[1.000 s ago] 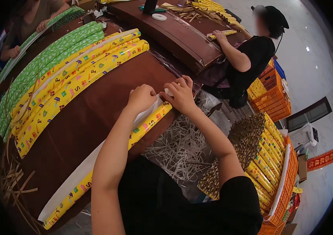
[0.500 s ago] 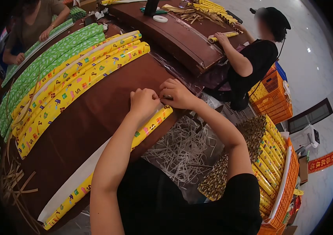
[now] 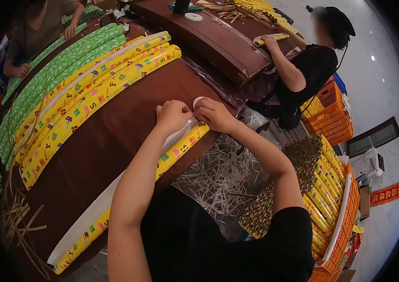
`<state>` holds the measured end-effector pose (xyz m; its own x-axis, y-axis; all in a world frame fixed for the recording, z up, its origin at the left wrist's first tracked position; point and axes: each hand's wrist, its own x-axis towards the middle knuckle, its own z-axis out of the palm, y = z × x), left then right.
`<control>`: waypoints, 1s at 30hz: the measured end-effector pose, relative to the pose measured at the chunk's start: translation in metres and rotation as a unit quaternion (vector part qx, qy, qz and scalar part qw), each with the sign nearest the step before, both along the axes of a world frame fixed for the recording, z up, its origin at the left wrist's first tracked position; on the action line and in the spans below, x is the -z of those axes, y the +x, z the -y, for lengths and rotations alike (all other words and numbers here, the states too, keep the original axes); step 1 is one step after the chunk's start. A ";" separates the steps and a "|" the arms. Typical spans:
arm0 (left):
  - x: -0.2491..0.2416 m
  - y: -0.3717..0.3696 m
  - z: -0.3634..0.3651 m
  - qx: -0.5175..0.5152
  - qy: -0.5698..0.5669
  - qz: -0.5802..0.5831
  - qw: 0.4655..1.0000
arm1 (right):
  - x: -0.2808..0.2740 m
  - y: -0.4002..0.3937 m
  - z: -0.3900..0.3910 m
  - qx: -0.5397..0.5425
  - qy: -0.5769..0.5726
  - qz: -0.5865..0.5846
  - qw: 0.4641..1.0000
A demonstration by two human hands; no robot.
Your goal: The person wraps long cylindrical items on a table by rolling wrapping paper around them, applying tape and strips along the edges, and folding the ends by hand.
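Observation:
A partly rolled yellow patterned sheet [image 3: 180, 151] with its white inside showing lies along the near edge of the brown table [image 3: 110, 155]. Near its far end my left hand [image 3: 174, 115] is closed, fingertips pressed together; what they pinch is hidden. My right hand [image 3: 212, 114] sits just right of it with curled fingers at the roll's end, closed round a small white ring [image 3: 200, 100] that looks like a tape roll.
Yellow rolls [image 3: 100, 96] and green rolls [image 3: 63, 58] lie at the left. One person [image 3: 309, 70] handles a roll at the far table; another [image 3: 39, 33] is at upper left. Shredded paper [image 3: 220, 176] and orange crates [image 3: 345, 221] are at the right.
My right hand has turned, and the white ring now shows in it. The dark item at its fingertips is out of sight. The person at the far table has shifted slightly right.

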<state>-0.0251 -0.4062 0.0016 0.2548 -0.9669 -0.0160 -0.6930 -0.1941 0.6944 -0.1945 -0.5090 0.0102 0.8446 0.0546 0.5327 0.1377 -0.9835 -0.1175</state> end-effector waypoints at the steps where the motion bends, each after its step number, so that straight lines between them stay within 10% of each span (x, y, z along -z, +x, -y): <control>1: 0.000 -0.001 0.000 0.000 0.000 0.000 1.000 | 0.001 -0.001 0.000 0.000 0.000 0.000 1.000; 30: -0.001 0.003 -0.004 0.022 -0.023 -0.036 0.999 | -0.009 0.012 0.017 0.117 0.114 0.012 0.986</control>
